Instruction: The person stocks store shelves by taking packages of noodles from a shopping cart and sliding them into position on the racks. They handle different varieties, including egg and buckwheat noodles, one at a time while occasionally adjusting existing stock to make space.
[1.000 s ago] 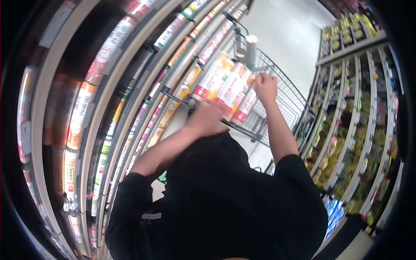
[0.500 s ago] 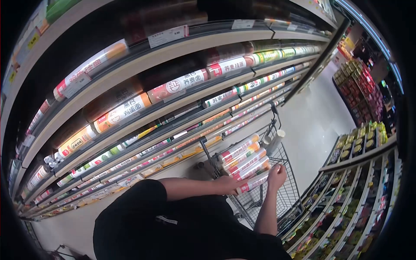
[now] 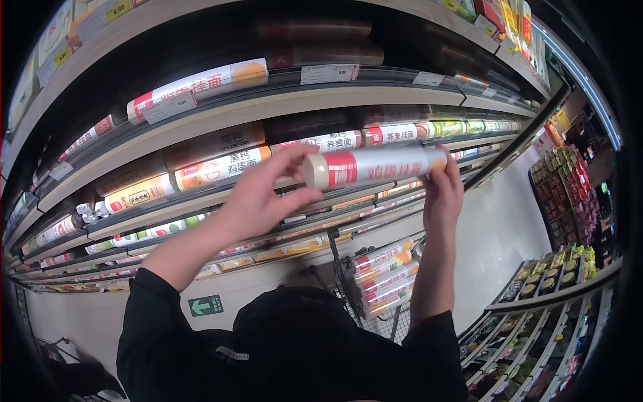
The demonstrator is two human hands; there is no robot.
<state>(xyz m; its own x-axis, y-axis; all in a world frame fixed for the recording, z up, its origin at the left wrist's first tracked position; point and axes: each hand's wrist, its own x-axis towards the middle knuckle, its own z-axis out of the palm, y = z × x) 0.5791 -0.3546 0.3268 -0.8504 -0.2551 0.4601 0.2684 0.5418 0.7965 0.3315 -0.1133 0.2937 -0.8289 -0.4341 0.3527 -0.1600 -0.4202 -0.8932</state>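
**Both hands clamped on one noodle pack, held level at shelf height**

Your left hand (image 3: 264,194) is closed on the left end of a long cylindrical noodle pack (image 3: 375,167): fingers curl over the top near the pale end cap and the thumb sits underneath. Your right hand (image 3: 443,191) grips the opposite end, fingers wrapped round it. The pack lies roughly horizontal between the two hands, with its red band and white label facing you. It is raised in front of the shelving (image 3: 268,112) and close to it; contact with any shelf cannot be determined from this view.

The shelving runs across the frame in several tiers, stocked with similar packs laid lengthwise (image 3: 221,167), with price tags (image 3: 328,72) along the shelf edges.

Below your arms stands a wire shopping cart (image 3: 337,258). It holds a stack of like packs (image 3: 383,275), well apart from the one in your hands.

A green arrow sign (image 3: 206,306) shows low on the base of the shelving. A second run of shelves (image 3: 556,285) stands across the aisle on the right, carrying small dark and yellow items.
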